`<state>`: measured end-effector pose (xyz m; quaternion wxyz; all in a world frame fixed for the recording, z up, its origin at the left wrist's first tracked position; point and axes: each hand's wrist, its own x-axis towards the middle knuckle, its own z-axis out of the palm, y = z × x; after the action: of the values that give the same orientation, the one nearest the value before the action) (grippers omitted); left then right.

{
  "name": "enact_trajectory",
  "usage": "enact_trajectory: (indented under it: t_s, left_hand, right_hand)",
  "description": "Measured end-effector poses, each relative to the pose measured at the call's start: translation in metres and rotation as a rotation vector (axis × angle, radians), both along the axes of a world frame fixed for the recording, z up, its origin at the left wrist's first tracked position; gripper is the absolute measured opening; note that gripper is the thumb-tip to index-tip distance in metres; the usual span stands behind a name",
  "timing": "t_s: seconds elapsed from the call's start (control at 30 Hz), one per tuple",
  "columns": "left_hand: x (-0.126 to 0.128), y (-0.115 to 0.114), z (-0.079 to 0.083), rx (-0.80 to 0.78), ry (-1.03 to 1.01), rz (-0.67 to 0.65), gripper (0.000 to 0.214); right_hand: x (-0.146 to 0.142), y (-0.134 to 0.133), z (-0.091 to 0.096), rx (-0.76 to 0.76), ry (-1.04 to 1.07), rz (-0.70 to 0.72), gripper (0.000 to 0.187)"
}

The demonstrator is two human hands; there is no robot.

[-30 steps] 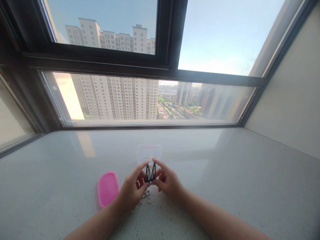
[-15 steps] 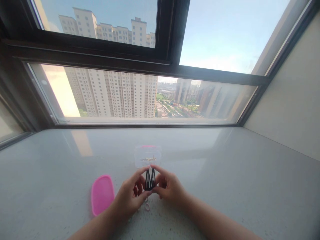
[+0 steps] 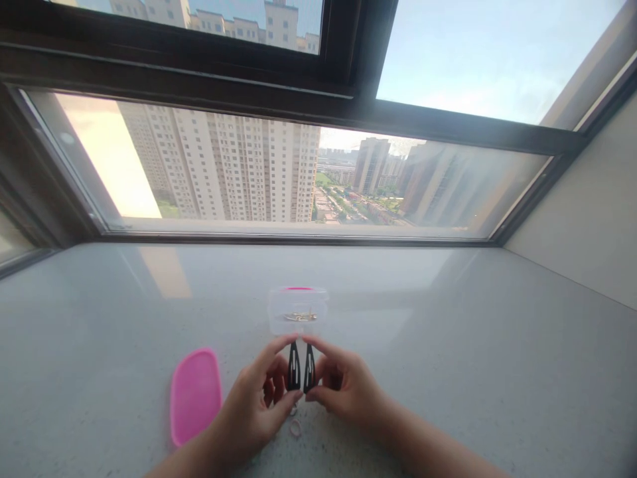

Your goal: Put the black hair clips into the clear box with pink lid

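Observation:
My left hand (image 3: 253,405) pinches a black snap hair clip (image 3: 293,366) between thumb and forefinger. My right hand (image 3: 346,385) pinches a second black hair clip (image 3: 309,367) the same way. Both clips stand upright, side by side and slightly apart, above the pale stone sill (image 3: 448,345). Just beyond them sits a small clear plastic box (image 3: 297,309) with gold-coloured pins inside. Small rings (image 3: 295,428) lie on the sill under my hands.
A pink oval lid (image 3: 195,395) lies flat to the left of my left hand. The dark window frame (image 3: 298,236) borders the sill at the back, and a beige wall (image 3: 587,226) rises on the right.
The two clips, held together in a V before, now stand apart and parallel, one in each hand. The view has tilted down and the hands sit lower in frame.

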<state>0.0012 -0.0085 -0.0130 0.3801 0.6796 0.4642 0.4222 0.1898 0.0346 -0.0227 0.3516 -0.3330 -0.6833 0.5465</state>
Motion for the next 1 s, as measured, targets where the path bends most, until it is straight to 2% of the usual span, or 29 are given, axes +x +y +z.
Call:
enact_trajectory:
  t_s: [0.4,0.73,0.9,1.0]
  left_hand:
    - [0.0014,-0.0025,0.0014,-0.031,0.023,-0.005,0.063]
    - [0.0000,0.0009,-0.0001,-0.038,-0.013,-0.012,0.061]
    - [0.0010,0.0021,0.0009,-0.041,-0.009,-0.017,0.060]
    - [0.0015,0.0024,0.0013,-0.052,-0.007,-0.013,0.059]
  right_hand:
    - [0.0006,-0.0027,0.0053,-0.028,-0.036,0.010,0.072]
    - [-0.0003,-0.0012,0.0036,0.021,-0.041,0.010,0.075]
    - [-0.0013,-0.0036,0.0019,0.115,-0.033,-0.033,0.072]
    - [-0.0012,-0.0085,0.0034,0.238,0.004,-0.152,0.068]
